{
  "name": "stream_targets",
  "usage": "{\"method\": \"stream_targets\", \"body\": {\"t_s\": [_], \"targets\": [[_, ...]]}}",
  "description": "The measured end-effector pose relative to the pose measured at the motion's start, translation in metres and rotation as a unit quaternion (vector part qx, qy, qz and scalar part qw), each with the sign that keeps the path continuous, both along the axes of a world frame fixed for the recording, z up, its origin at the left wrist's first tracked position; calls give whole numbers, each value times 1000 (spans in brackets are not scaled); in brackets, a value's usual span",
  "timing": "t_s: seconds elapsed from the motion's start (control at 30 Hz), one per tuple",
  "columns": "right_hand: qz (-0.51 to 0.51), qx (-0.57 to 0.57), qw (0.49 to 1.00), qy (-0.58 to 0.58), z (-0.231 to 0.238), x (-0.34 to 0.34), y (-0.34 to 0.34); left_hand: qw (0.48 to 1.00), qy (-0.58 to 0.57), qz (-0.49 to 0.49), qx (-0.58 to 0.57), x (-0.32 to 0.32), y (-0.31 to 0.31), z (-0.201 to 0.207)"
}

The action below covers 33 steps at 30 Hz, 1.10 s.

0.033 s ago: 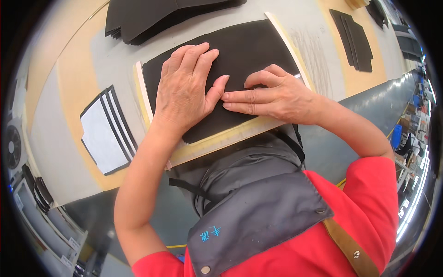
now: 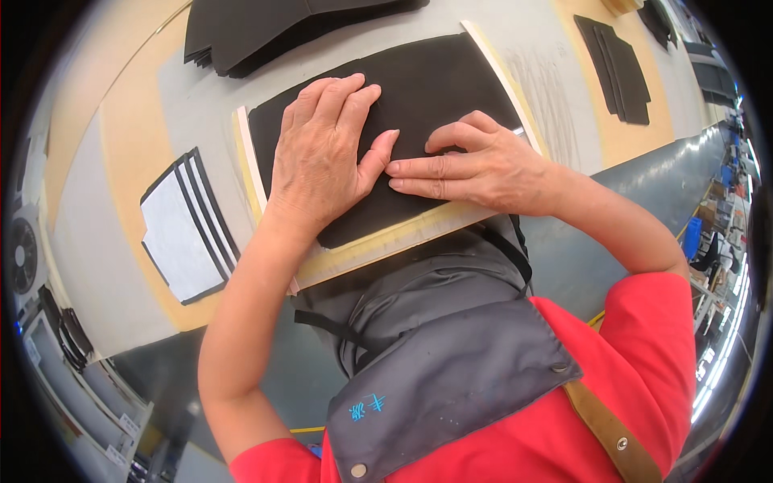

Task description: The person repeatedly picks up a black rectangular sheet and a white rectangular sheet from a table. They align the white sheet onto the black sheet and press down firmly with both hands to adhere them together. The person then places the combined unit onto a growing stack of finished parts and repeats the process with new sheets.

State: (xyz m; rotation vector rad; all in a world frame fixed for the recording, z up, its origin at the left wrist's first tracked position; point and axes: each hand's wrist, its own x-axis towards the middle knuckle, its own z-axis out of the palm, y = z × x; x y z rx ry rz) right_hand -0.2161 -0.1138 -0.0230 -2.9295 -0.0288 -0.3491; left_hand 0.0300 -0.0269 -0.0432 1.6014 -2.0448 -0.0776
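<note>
A dark, flat panel (image 2: 443, 80) lies on the worktable between pale guide strips. My left hand (image 2: 322, 153) rests on its left half, palm down, fingers stretched out and thumb spread toward the middle. From the right, my right hand (image 2: 483, 165) reaches onto the panel. Its thumb and index finger are extended side by side, tips slightly apart and close to my left thumb, while the other fingers bend. Neither hand visibly holds anything. What lies beneath the palms is hidden.
A stack of dark panels (image 2: 274, 32) stands beyond my hands. White pieces with dark edges (image 2: 181, 233) overlap at the left. More dark pieces (image 2: 618, 72) lie at the far right. A yellowish strip (image 2: 394, 241) runs along the near table edge.
</note>
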Motion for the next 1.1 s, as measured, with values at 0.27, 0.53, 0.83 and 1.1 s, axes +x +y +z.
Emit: {"method": "stream_targets", "body": {"t_s": [0.27,0.53,0.83,1.1], "targets": [[-34,93,995,-25,-2,-19,11,997,73,6,-7,-3,11,10],[-16,99,993,-60,-9,-25,22,992,117,0,39,-33,86,10],[8,101,993,-56,-10,-28,18,992,103,-28,69,-32,90,11],[28,105,993,-53,-9,-32,14,994,77,-61,49,-31,89,10]]}}
